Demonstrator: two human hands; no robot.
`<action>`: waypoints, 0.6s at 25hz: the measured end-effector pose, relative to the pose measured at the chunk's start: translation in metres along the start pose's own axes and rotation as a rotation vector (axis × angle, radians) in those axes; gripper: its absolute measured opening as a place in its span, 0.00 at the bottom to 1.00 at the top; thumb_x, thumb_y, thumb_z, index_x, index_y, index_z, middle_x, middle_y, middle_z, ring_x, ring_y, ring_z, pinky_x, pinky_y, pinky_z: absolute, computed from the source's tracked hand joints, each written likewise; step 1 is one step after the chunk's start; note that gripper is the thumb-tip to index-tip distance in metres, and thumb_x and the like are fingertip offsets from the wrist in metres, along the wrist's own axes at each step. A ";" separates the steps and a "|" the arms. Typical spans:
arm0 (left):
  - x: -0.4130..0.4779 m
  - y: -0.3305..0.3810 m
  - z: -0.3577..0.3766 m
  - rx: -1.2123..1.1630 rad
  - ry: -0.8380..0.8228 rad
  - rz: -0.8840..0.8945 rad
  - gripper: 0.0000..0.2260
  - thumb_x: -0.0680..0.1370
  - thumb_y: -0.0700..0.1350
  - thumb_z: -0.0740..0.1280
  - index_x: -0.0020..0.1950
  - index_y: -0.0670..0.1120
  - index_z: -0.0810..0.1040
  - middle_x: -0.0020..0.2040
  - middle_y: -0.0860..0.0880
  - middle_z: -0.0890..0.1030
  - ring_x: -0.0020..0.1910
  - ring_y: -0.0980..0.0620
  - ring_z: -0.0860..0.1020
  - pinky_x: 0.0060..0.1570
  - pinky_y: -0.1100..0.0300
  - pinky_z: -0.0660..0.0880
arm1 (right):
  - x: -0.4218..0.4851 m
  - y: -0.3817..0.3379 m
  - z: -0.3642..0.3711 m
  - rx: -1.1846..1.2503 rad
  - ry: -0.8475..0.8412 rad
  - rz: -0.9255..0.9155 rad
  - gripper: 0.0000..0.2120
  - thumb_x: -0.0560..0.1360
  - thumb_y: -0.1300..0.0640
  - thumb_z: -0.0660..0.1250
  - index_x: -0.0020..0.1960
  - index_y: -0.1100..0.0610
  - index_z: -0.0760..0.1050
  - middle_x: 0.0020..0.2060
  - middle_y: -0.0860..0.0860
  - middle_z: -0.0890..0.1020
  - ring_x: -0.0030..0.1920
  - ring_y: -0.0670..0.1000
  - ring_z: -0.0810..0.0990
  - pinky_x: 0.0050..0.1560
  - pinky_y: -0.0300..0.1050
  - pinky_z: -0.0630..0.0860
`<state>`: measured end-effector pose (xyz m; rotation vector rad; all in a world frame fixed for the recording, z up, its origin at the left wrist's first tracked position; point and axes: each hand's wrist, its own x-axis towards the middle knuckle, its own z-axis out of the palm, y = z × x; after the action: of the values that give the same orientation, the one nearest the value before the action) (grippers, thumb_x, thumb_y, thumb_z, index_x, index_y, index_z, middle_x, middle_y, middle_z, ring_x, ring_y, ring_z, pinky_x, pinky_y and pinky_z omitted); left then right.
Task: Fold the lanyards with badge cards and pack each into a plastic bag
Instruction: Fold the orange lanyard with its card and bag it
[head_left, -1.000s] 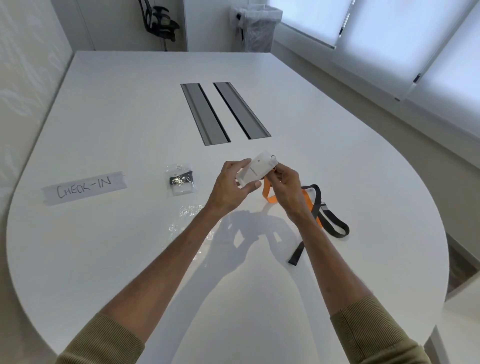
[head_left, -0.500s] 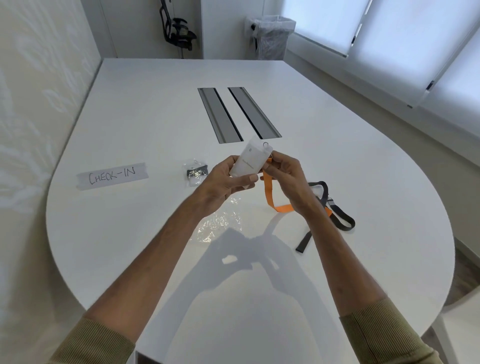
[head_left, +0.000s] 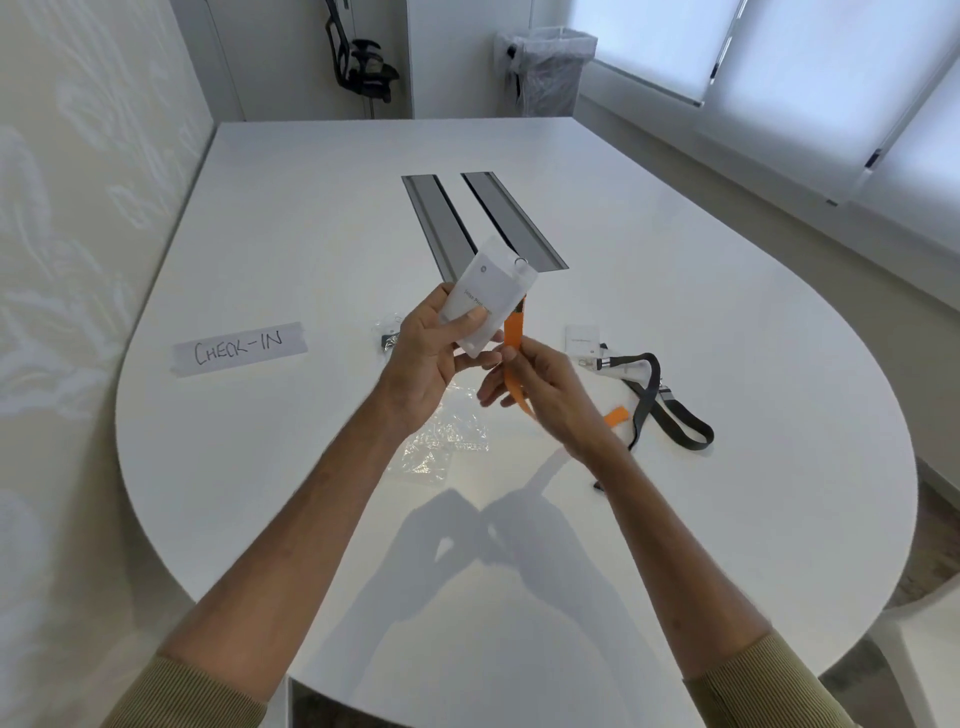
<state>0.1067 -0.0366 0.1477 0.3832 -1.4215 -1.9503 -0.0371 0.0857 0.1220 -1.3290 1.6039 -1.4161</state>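
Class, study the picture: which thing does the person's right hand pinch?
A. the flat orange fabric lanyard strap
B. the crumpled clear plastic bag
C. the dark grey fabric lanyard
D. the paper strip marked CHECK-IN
A: the right hand pinches the flat orange fabric lanyard strap hanging below the white rectangular badge card that the left hand holds; the dark grey fabric lanyard lies on the white table.

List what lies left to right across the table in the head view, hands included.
CHECK-IN label → left hand gripping the badge card → right hand pinching the orange lanyard → dark lanyard. Items overlapping the hands are left out.
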 end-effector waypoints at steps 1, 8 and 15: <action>-0.001 0.001 0.001 0.030 -0.003 0.009 0.11 0.86 0.39 0.68 0.68 0.41 0.76 0.52 0.47 0.86 0.50 0.47 0.86 0.49 0.53 0.87 | -0.001 0.001 0.006 0.000 -0.015 0.008 0.17 0.93 0.57 0.55 0.60 0.69 0.77 0.48 0.65 0.89 0.50 0.68 0.88 0.51 0.55 0.79; 0.006 -0.009 0.004 0.275 0.102 0.006 0.13 0.85 0.42 0.70 0.70 0.44 0.77 0.59 0.42 0.83 0.47 0.43 0.89 0.45 0.51 0.88 | -0.010 0.003 0.004 0.121 0.066 0.031 0.16 0.93 0.59 0.56 0.63 0.71 0.75 0.46 0.71 0.86 0.44 0.70 0.88 0.47 0.49 0.86; 0.009 -0.039 0.009 0.431 0.197 -0.058 0.10 0.85 0.41 0.71 0.66 0.46 0.78 0.58 0.42 0.83 0.46 0.38 0.89 0.39 0.51 0.87 | -0.018 0.003 -0.006 -0.254 -0.026 0.246 0.14 0.92 0.57 0.56 0.58 0.64 0.76 0.39 0.62 0.88 0.37 0.67 0.88 0.49 0.59 0.85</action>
<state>0.0809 -0.0300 0.1165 0.7974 -1.7077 -1.5869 -0.0385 0.1041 0.1175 -1.2291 1.9049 -1.0721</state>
